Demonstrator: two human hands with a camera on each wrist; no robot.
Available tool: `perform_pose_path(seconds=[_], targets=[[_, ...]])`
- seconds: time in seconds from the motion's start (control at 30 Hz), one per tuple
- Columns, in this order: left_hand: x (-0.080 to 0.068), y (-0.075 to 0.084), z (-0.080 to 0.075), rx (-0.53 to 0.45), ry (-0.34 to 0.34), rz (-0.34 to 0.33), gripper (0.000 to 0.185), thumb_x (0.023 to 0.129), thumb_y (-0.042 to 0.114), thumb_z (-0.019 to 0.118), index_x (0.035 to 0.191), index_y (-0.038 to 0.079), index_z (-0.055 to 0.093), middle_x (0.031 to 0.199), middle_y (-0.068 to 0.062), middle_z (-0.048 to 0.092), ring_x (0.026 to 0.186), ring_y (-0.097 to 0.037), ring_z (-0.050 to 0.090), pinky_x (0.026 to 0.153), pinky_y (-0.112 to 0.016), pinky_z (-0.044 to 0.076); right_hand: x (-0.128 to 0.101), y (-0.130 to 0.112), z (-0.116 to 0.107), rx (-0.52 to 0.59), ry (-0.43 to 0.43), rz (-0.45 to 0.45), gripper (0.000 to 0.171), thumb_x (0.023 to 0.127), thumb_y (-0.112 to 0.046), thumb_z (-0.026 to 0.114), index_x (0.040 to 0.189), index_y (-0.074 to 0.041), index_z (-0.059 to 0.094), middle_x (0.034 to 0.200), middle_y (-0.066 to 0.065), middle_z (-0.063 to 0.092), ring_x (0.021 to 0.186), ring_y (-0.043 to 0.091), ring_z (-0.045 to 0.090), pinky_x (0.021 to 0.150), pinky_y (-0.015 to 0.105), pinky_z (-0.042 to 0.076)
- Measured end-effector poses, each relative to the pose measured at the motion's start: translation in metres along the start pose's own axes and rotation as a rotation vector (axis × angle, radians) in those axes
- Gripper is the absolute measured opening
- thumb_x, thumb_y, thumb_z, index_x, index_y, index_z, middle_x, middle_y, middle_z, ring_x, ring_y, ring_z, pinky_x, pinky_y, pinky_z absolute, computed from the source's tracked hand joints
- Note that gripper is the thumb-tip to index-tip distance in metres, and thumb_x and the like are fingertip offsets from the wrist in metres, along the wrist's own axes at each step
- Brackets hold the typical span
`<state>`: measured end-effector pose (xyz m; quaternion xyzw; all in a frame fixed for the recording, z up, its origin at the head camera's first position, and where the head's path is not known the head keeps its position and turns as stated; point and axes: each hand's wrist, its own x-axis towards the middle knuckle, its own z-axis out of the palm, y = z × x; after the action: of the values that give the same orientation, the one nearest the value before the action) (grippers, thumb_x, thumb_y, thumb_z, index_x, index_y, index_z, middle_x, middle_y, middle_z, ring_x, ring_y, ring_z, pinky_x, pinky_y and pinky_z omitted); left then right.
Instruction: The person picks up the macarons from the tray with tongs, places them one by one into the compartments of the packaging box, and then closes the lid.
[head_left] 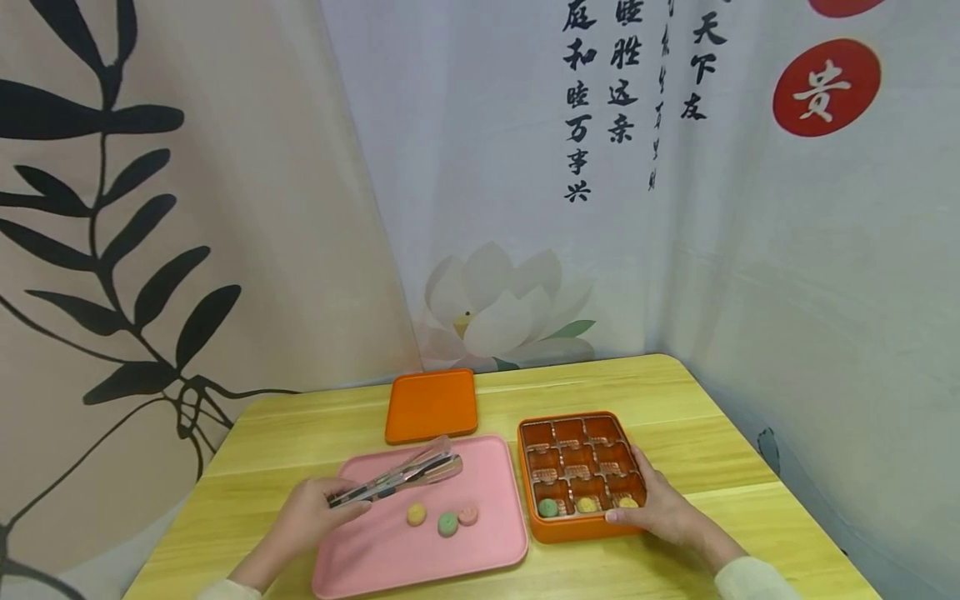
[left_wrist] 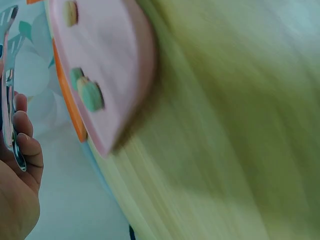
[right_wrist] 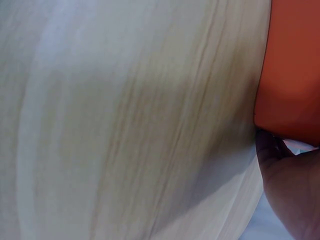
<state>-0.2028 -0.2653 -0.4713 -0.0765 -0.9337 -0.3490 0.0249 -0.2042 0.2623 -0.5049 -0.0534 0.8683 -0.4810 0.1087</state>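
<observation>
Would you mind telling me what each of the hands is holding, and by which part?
The left hand grips the metal tongs at their handle end. The right hand holds the orange box by its near right corner.

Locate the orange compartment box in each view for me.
Head: orange compartment box right of centre on the table, gripped by the right hand.
Left wrist: a thin orange edge behind the pink tray; cannot tell if box or lid.
Right wrist: orange wall at upper right.
Shared landmark: the wooden table.
</observation>
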Motion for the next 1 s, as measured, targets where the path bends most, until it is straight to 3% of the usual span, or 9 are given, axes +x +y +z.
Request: perform_pose_path(seconds=[0.33, 0.6, 1.0], targets=[[-0.024, -0.025, -0.014, -0.025, -0.011, -0.007, 0.031, 0.078, 0.033, 0.084, 0.099, 0.010, 0.077, 0.091, 0.001, 0.073, 0.074, -0.005, 0.059, 0.065, -0.024, 0.050, 0.001, 0.003, 0.002, 0.021, 0.021, 0.012, 0.125, 0.076, -0.032, 0.088, 0.158, -0.004, -0.003, 0.146, 0.036, 0.025, 0.133, 0.053, 0.029, 0.105, 0.069, 0.024], [-0.037, -0.040, -0.018, -0.059, -0.020, -0.053, 0.033, 0.079, 0.032, 0.084, 0.102, 0.010, 0.077, 0.094, 0.000, 0.074, 0.078, -0.004, 0.062, 0.067, -0.024, 0.051, 0.001, 0.003, 0.002, 0.034, 0.023, 0.004, 0.124, 0.076, -0.031, 0.088, 0.158, -0.005, -0.002, 0.146, 0.034, 0.026, 0.133, 0.052, 0.030, 0.105, 0.069, 0.024], [-0.052, -0.056, -0.020, -0.051, -0.090, -0.081, 0.030, 0.082, 0.032, 0.081, 0.098, 0.007, 0.077, 0.076, 0.005, 0.066, 0.061, -0.006, 0.048, 0.055, -0.024, 0.043, 0.000, 0.002, 0.001, -0.007, 0.011, -0.015, 0.123, 0.078, -0.031, 0.087, 0.157, -0.002, -0.003, 0.146, 0.037, 0.025, 0.133, 0.055, 0.029, 0.104, 0.070, 0.025]])
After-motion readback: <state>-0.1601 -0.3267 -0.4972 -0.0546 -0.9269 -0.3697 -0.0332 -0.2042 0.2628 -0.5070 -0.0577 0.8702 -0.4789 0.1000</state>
